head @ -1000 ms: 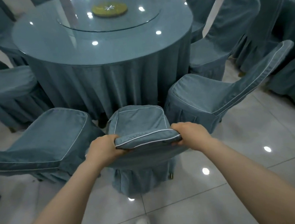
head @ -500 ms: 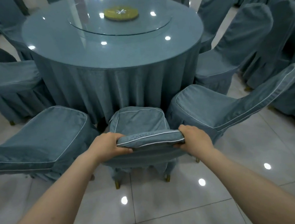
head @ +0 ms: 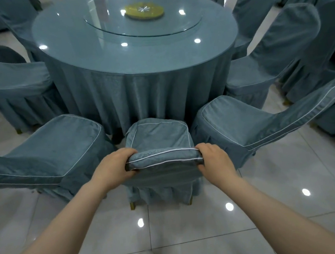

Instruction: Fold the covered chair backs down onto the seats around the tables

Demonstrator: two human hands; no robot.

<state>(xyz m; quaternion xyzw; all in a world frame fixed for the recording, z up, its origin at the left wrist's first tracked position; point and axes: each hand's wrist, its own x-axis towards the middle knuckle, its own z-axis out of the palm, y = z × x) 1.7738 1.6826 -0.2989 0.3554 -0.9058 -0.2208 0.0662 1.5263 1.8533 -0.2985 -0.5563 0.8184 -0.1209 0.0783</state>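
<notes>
we note the left hand [head: 113, 168] and right hand [head: 214, 160] each grasping an end of the centre chair's covered back [head: 163, 158], beside the round table [head: 137, 53].

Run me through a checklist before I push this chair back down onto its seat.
1. Left hand grips one end of the chair back top edge: ok.
2. Right hand grips the other end: ok.
3. Seat free of objects: ok.
4. Gap to the left chair and right chair: cannot tell, both sit very close.
5. Rear legs planted on the floor: ok; front legs hidden.
6. Back down on the seat: not ok, not yet folded.
</notes>
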